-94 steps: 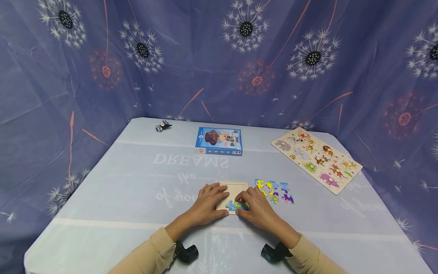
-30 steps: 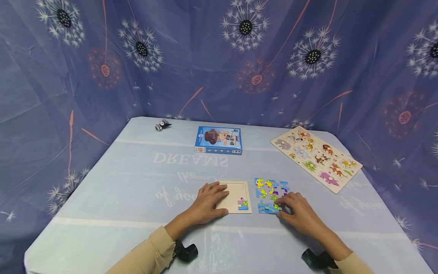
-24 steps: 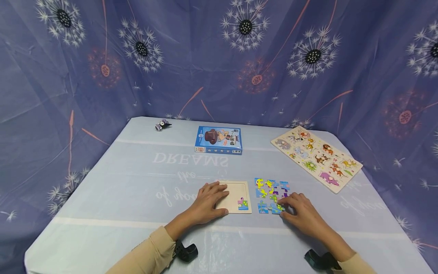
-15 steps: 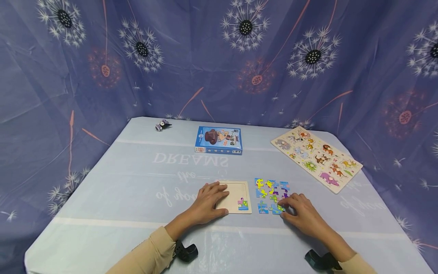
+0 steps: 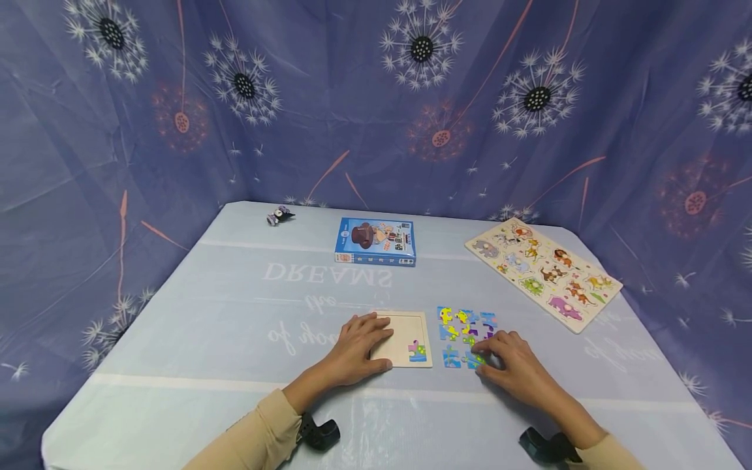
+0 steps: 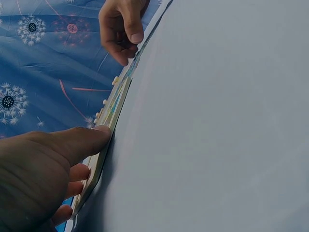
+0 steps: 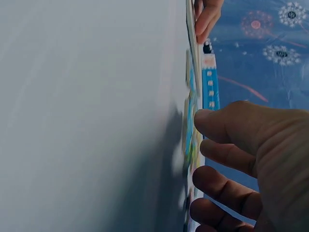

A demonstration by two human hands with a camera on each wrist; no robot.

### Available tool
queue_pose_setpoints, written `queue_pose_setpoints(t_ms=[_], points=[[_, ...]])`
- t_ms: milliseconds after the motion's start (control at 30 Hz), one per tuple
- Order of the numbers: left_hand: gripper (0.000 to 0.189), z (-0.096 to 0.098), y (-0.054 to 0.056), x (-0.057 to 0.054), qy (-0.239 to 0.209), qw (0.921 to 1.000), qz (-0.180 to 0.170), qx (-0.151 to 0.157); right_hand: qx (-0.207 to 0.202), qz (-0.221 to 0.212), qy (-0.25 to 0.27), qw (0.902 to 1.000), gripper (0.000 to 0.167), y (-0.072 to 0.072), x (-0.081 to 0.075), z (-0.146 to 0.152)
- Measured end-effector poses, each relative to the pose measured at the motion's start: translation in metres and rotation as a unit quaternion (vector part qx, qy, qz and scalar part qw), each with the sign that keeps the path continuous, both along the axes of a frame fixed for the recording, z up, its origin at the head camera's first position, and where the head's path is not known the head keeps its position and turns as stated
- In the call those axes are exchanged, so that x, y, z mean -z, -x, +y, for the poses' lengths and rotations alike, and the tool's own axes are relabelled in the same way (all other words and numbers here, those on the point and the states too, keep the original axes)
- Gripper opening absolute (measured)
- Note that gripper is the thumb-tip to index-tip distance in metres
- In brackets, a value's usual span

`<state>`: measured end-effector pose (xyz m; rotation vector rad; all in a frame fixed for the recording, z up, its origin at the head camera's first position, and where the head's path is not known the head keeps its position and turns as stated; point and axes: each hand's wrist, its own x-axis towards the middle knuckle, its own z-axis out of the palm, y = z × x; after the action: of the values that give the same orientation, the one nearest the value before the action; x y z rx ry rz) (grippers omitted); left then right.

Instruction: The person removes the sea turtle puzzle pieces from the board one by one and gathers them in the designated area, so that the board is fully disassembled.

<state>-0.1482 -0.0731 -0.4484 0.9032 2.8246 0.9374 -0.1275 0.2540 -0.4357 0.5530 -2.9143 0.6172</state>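
My left hand (image 5: 354, 349) rests on the left side of a shallow wooden puzzle tray (image 5: 399, 321). Its thumb lies along the near edge, the other fingers spread over the frame. In the tray's lower right corner sits a pink, green and blue section (image 5: 418, 351). To the right of the tray my right hand (image 5: 517, 367) pinches a blue-and-green puzzle piece (image 5: 474, 360) between thumb and forefinger, flat on the table. Just left of it lies another blue piece (image 5: 451, 357). The right wrist view shows that hand's thumb (image 7: 205, 121) low beside the pieces.
Several loose puzzle pieces (image 5: 451, 320) lie above the held one. A blue box (image 5: 376, 241) stands at the back, an animal peg board (image 5: 543, 274) at the back right. A small dark figure (image 5: 280, 215) lies at the back left. A patterned cloth hangs behind.
My right hand has moved from the tray to the right, and blue-green pieces from the tray now lie on the table. Lately the pinched piece shifted right, then slightly left. My left hand stays put.
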Motion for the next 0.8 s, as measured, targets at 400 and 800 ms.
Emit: queue_pose_setpoints(t_ms=[400,800], points=[[0.056,0.0,-0.001,0.001,0.001,1.0,0.004,0.0,-0.056,0.051,-0.007,0.9971,0.027,0.014,0.004,-0.05],[0.056,0.0,-0.001,-0.001,-0.001,1.0,0.003,0.002,-0.051,0.026,-0.021,0.9982,0.026,0.023,0.004,-0.08]])
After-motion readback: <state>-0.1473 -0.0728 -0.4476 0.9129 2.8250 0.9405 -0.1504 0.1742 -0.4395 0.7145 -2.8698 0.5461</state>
